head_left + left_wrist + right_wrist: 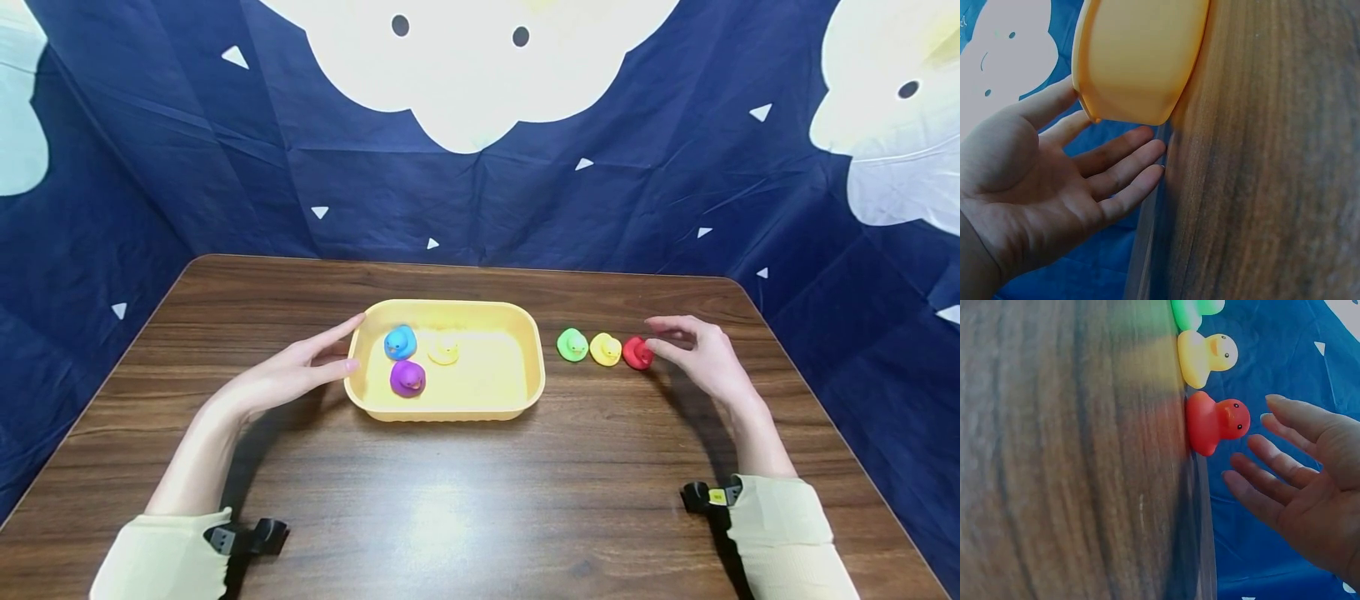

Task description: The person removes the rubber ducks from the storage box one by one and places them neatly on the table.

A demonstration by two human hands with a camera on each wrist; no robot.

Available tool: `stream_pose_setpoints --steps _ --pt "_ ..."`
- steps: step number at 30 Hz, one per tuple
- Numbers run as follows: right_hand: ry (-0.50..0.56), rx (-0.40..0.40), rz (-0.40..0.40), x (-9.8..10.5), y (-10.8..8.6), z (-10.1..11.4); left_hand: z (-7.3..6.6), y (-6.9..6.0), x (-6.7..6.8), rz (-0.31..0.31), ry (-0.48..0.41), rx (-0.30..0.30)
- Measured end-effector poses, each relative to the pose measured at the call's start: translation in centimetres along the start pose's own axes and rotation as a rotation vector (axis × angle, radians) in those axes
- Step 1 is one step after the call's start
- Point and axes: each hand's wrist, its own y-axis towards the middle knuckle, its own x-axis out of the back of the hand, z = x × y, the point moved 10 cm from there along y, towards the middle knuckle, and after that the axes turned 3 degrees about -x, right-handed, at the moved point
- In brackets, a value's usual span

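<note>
A yellow plastic tub (480,402) stands on the table, holding a blue rubber duck (401,342), a purple one (408,378) and a pale yellow one (444,352). At its left end my left hand (288,371) touches the rim with thumb and index finger, the other fingers loosely extended below in the left wrist view. Right of the tub, a green duck (572,345), a yellow duck (606,350) and a red duck (637,353) form a row. My right hand (701,354) hovers beside the red duck, fingers spread and slightly bent, holding nothing.
The brown wooden table (450,517) reaches back to a dark blue cloth (480,200) with white clouds and triangles. Black straps with small devices (251,537) sit on both wrists over pale sleeves.
</note>
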Motion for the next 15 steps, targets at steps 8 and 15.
stream_pose_setpoints --steps 8,15 --pt "0.023 0.053 -0.123 1.2 0.0 1.8 -0.1 0.0 0.0 -0.003 0.005 -0.008" --pt "0.070 0.099 -0.163 1.5 0.0 4.1 -0.1 0.1 0.1 -0.004 0.010 -0.001"
